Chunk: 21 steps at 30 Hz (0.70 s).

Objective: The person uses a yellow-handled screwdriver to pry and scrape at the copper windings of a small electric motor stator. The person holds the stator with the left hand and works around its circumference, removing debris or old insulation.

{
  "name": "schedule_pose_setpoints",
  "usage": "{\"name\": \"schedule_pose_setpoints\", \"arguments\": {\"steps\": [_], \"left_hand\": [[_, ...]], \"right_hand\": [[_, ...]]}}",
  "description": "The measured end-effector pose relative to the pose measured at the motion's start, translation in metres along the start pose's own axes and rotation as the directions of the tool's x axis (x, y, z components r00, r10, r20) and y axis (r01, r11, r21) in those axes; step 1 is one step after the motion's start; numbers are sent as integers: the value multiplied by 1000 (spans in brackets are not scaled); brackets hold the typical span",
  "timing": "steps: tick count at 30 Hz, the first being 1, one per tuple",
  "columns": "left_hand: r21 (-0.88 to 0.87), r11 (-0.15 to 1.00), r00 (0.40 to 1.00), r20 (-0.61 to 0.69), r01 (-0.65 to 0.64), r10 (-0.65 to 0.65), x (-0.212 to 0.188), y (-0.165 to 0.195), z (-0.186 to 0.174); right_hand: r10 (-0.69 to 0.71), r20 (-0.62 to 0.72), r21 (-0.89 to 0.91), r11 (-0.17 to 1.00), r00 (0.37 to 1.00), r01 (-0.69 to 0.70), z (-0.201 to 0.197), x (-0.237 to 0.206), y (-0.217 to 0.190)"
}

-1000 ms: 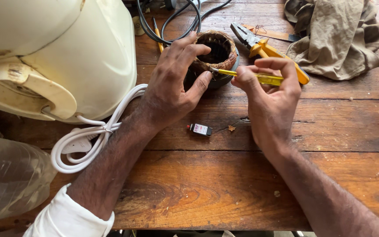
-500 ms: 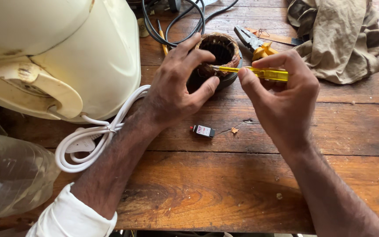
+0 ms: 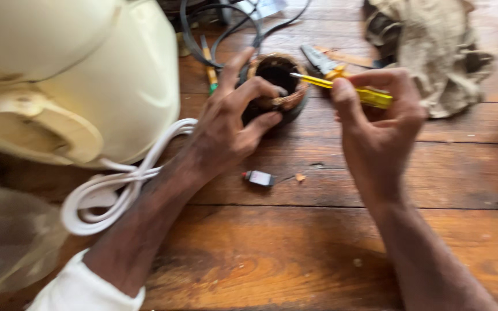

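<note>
At the bench's left edge, a smooth, rounded cream plastic housing (image 3: 82, 80) fills the far left corner, with a cloudy clear plastic piece (image 3: 7, 242) blurred below it at the near left. A glossy white cord (image 3: 116, 184), bundled in loops and tied at its waist, lies against the housing's lower side.

Your left hand (image 3: 226, 129) reaches up from the near edge, its white cuff (image 3: 82, 288) just showing. Its fingers curl closed around a small round motor winding (image 3: 275, 86), a dark hollow ring with coppery, rough-looking wire at its rim, which sits on the wooden bench (image 3: 295, 253) toward the far edge, a little left of centre. Thumb and forefinger pinch the ring's near wall; the other fingers wrap its left side.

On the planks near your left hand lies a tiny dark, boxy component (image 3: 259, 178) with a pale end, and a small chip just beside it.

Your right hand (image 3: 378, 124) is clenched tight on a screwdriver (image 3: 353, 92) with a translucent yellow handle; its thin metal shaft points left and meets the winding's right rim, though motion blur hides exactly where the tip touches.

Behind the winding, black cables (image 3: 220, 29) loop across the far edge, and yellow-handled pliers (image 3: 324, 63) lie beside them. A crumpled, coarse khaki cloth (image 3: 433, 46) sits at the far right corner. The bench is worn reddish-brown wood with visible grain and seams.
</note>
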State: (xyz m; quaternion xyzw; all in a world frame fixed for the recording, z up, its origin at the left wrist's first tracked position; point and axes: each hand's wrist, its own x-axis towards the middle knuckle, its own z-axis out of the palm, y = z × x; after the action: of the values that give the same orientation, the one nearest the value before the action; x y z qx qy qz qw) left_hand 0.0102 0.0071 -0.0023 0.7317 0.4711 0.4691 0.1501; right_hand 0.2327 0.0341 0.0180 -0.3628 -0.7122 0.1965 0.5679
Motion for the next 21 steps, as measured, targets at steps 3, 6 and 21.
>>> {"name": "schedule_pose_setpoints", "arguments": {"steps": [3, 6, 21], "left_hand": [[127, 988, 996, -9, -86, 88, -4, 0, 5], [255, 959, 991, -15, -122, 130, -8, -3, 11], [352, 908, 974, 89, -227, 209, 0, 3, -10]], "right_hand": [[47, -29, 51, 998, 998, -46, 1, 0, 0], [45, -31, 67, 997, 998, -43, 0, -1, 0], [79, 82, -64, 995, 994, -73, -8, 3, -7]]}}
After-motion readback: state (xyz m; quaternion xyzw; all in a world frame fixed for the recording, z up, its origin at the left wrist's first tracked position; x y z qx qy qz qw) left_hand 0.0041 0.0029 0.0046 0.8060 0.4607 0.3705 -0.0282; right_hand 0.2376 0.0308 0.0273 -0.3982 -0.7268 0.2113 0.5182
